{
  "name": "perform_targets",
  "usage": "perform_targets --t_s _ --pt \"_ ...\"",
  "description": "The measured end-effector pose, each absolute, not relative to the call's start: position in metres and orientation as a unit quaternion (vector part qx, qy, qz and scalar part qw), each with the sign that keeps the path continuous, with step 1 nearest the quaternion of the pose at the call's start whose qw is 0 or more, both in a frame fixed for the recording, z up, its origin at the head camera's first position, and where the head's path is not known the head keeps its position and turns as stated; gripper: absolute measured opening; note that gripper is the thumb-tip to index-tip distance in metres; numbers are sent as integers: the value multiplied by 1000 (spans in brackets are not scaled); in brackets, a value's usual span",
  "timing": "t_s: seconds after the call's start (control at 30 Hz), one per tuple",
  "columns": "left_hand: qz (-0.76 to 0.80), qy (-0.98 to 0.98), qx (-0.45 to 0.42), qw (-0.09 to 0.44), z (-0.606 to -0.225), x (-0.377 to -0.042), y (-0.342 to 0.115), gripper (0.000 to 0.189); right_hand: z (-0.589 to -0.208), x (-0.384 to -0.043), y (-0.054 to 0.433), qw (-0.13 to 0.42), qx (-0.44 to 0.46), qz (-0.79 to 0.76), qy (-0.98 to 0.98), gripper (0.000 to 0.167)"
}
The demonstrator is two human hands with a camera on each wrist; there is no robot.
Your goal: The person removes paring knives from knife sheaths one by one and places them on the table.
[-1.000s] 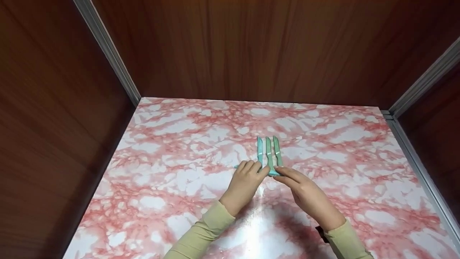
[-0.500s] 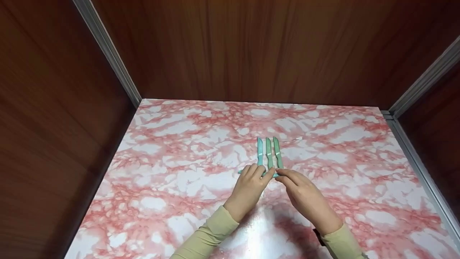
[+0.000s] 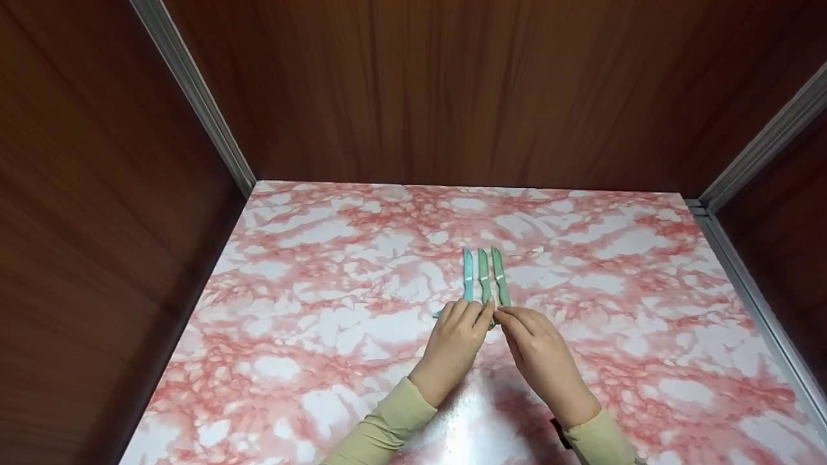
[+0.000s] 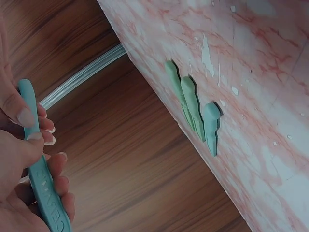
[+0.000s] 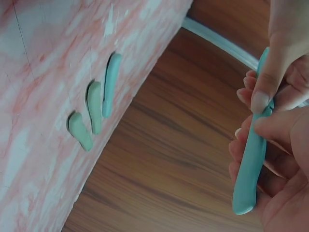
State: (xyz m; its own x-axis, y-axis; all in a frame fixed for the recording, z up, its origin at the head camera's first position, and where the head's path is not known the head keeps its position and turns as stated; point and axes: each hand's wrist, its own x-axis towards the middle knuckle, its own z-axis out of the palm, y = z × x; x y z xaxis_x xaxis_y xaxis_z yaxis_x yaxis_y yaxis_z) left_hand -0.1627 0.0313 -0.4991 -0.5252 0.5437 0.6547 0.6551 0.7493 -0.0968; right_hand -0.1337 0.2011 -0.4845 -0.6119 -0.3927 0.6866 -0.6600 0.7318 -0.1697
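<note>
My left hand and right hand meet with fingertips close together at the middle of the table. Both grip one slim teal knife, which looks sheathed, held crosswise between them. The left fingers are on its lettered, sheath-like part; the right thumb and fingers pinch the smooth, rounded handle end. Just beyond the hands lie three similar knives side by side, tips away from me: a teal knife on the left, a green knife in the middle and another green knife on the right.
The table has a red and white marbled top. A dark wood panel stands along its back, with more panels at both sides. Metal strips run along the corners.
Both hands have drawn slightly toward me with the teal knife, and the right hand has come in a little closer to the left. The three lying knives keep their arrangement.
</note>
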Motion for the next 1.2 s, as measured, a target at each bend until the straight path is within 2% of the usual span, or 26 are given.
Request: perform_targets --t_s 0.4,0.77,0.97,1.1,1.2 --pt "-82 -877 -336 333 -505 -160 29 46 -489 -135 203 318 296 212 -876 40" --pt "-116 -874 -331 336 -507 -162 29 36 -491 -134 204 325 295 218 -872 40" --pt "-109 -869 -335 348 -498 -159 29 33 -492 -134 206 313 296 219 -875 20" --pt "-99 -869 -333 352 -485 -153 28 30 -493 -134 206 314 291 215 -878 32" --pt "-98 -869 -332 353 -481 -151 27 30 -493 -134 206 315 289 218 -877 34"
